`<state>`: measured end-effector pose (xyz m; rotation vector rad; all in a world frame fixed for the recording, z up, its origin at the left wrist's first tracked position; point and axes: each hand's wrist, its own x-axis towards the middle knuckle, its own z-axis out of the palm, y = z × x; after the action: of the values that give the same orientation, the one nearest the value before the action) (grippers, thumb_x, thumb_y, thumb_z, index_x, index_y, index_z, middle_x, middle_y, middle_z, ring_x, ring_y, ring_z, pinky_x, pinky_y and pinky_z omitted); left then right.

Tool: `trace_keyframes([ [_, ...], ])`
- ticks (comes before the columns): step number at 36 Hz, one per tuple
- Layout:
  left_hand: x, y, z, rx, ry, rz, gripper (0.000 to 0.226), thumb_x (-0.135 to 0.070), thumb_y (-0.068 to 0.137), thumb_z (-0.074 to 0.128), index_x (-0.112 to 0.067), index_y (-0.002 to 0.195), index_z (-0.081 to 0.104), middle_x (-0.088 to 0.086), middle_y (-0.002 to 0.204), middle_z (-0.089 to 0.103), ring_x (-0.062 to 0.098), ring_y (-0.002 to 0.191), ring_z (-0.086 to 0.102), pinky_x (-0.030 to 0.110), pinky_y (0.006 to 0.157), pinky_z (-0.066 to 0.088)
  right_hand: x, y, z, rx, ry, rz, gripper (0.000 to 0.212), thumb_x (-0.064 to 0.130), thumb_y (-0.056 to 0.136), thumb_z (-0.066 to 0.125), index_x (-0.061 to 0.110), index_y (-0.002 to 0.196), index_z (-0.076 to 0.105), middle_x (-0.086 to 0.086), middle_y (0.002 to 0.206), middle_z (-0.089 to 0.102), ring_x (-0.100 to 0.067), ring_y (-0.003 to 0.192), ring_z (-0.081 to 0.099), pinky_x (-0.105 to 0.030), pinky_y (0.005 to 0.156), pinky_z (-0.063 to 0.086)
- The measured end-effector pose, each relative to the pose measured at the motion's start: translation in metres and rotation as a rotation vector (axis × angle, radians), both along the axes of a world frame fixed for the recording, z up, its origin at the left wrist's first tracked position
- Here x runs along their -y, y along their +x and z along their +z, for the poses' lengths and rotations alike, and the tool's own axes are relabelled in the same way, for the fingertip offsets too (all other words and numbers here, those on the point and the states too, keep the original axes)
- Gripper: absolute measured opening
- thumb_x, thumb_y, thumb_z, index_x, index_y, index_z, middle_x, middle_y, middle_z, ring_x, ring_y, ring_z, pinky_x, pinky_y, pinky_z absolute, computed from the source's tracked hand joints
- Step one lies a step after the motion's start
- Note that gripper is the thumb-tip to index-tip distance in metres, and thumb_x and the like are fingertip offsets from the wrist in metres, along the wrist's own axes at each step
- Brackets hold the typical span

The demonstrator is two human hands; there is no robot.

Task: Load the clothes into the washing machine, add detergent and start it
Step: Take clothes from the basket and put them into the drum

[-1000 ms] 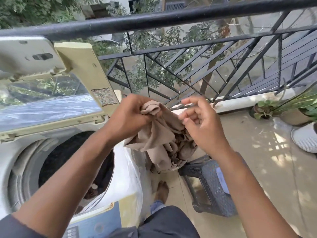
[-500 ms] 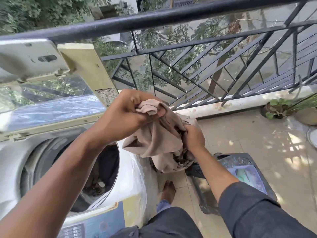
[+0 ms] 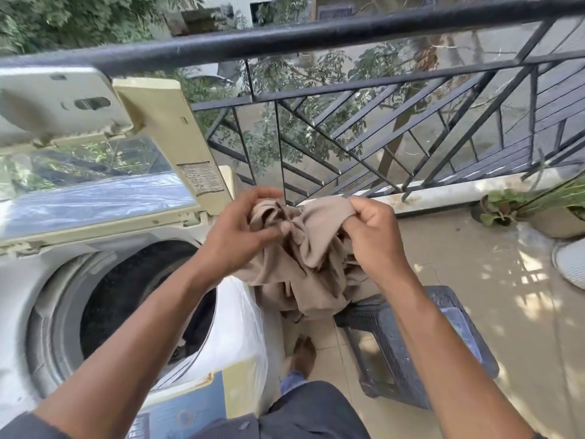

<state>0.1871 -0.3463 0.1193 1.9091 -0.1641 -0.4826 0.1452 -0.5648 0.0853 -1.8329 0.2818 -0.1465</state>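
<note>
A bunched beige garment (image 3: pixel 304 258) hangs in the air between the two hands, held above the gap between the washing machine and a dark stool. The left hand (image 3: pixel 240 232) grips the garment's upper left folds, its thumb and curled fingers closed round the cloth. The right hand (image 3: pixel 370 236) pinches the top right edge of the same garment, fingers curled down over the fabric. The rest of the cloth sags in crumpled folds below and between both hands. To the left of and below the left hand lies the open drum (image 3: pixel 139 312) of the washing machine (image 3: pixel 28 280), dark inside with some dark cloth showing near its lower right rim. The machine's lid (image 3: pixel 95 198) stands raised beyond the left hand, its clear panel reflecting foliage, a printed label on its cream frame. Plastic wrap (image 3: pixel 240 324) covers the machine's right side, just below the left forearm. Beneath the right forearm stands the dark woven stool (image 3: pixel 421 343) on the tiled floor (image 3: pixel 474 264). A bare foot (image 3: pixel 304 353) rests on the floor under the hanging garment. Beyond both hands runs a black metal railing (image 3: pixel 348 36), with trees behind it. Far to the right of the right hand sit potted plants (image 3: pixel 512 207).
</note>
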Motion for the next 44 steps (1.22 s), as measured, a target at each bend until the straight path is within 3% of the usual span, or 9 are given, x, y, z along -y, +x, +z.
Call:
trace_keyframes([
  [4,0.010,-0.009,-0.003,0.073,-0.033,-0.141,0.098,-0.014,0.067,0.098,-0.039,0.146,0.047,-0.005,0.125,0.065,0.016,0.110,0.070,0.031,0.094,0.058,-0.036,-0.004,0.038,0.069,0.017,0.105,0.019,0.014,0.090,0.057,0.013,0.087,0.075,-0.002,0.075,0.072,-0.025,0.073,0.065,-0.050,0.068,0.055],
  [11,0.008,0.010,-0.003,0.252,0.068,-0.059,0.050,0.000,0.066,0.061,-0.040,0.093,0.071,-0.016,0.086,0.075,0.007,0.080,0.067,0.035,0.075,0.055,-0.057,-0.010,0.052,0.069,0.047,0.245,0.018,0.028,0.102,0.065,0.019,0.102,0.081,0.010,0.098,0.080,-0.009,0.096,0.074,-0.042,0.089,0.059],
  [15,0.006,0.013,0.001,0.275,0.029,-0.032,0.040,0.005,0.082,0.068,-0.033,0.090,0.078,-0.011,0.087,0.079,0.002,0.076,0.068,0.027,0.072,0.053,-0.040,-0.012,0.031,0.089,-0.006,0.166,0.045,-0.009,0.088,0.052,0.020,0.114,0.075,0.012,0.109,0.077,-0.002,0.107,0.070,-0.026,0.096,0.056],
  [23,0.017,0.004,0.016,0.221,-0.207,-0.087,0.031,0.019,0.097,0.059,-0.006,0.098,0.077,0.007,0.092,0.082,0.008,0.083,0.076,0.016,0.075,0.055,-0.004,-0.008,-0.062,-0.178,-0.043,0.107,0.054,-0.020,0.087,0.054,0.018,0.121,0.073,0.006,0.114,0.073,-0.005,0.105,0.071,-0.036,0.099,0.059],
  [26,0.023,0.006,0.025,0.229,-0.286,-0.115,0.028,0.024,0.095,0.055,0.005,0.101,0.075,0.020,0.095,0.079,0.018,0.085,0.077,0.025,0.079,0.058,-0.007,-0.009,-0.086,-0.212,-0.051,0.143,0.046,-0.002,0.090,0.068,0.022,0.129,0.071,0.013,0.118,0.072,0.010,0.104,0.067,-0.030,0.100,0.056],
  [29,0.025,0.009,0.036,0.222,-0.366,-0.162,0.018,0.017,0.098,0.059,0.008,0.104,0.073,0.027,0.096,0.077,0.028,0.089,0.077,0.033,0.083,0.060,-0.007,-0.006,-0.104,-0.233,-0.198,0.108,0.049,0.035,0.085,0.068,0.036,0.134,0.065,0.015,0.128,0.071,-0.004,0.119,0.066,-0.037,0.103,0.054],
  [33,0.026,0.012,0.047,0.211,-0.428,-0.193,0.014,0.000,0.100,0.063,0.006,0.107,0.073,0.024,0.099,0.078,0.033,0.092,0.078,0.037,0.086,0.061,0.002,0.000,-0.117,-0.309,-0.318,0.083,0.037,0.025,0.088,0.065,0.036,0.123,0.073,0.010,0.122,0.076,-0.017,0.118,0.068,-0.034,0.098,0.054],
  [36,0.025,0.013,0.045,0.198,-0.415,-0.156,0.013,-0.002,0.100,0.062,-0.004,0.102,0.074,0.006,0.095,0.081,0.019,0.089,0.078,0.026,0.083,0.059,0.015,0.006,-0.127,-0.337,-0.442,0.071,0.044,0.012,0.090,0.052,0.035,0.118,0.078,0.007,0.121,0.076,-0.020,0.118,0.067,-0.030,0.098,0.053],
  [44,0.014,0.024,0.002,0.273,-0.095,-0.026,0.032,0.013,0.098,0.060,-0.015,0.102,0.075,-0.005,0.099,0.079,0.008,0.095,0.074,0.023,0.087,0.057,0.031,0.033,-0.062,-0.241,-0.569,-0.009,0.021,0.011,0.088,0.050,0.014,0.083,0.070,-0.009,0.087,0.073,-0.037,0.089,0.065,-0.040,0.075,0.051],
])
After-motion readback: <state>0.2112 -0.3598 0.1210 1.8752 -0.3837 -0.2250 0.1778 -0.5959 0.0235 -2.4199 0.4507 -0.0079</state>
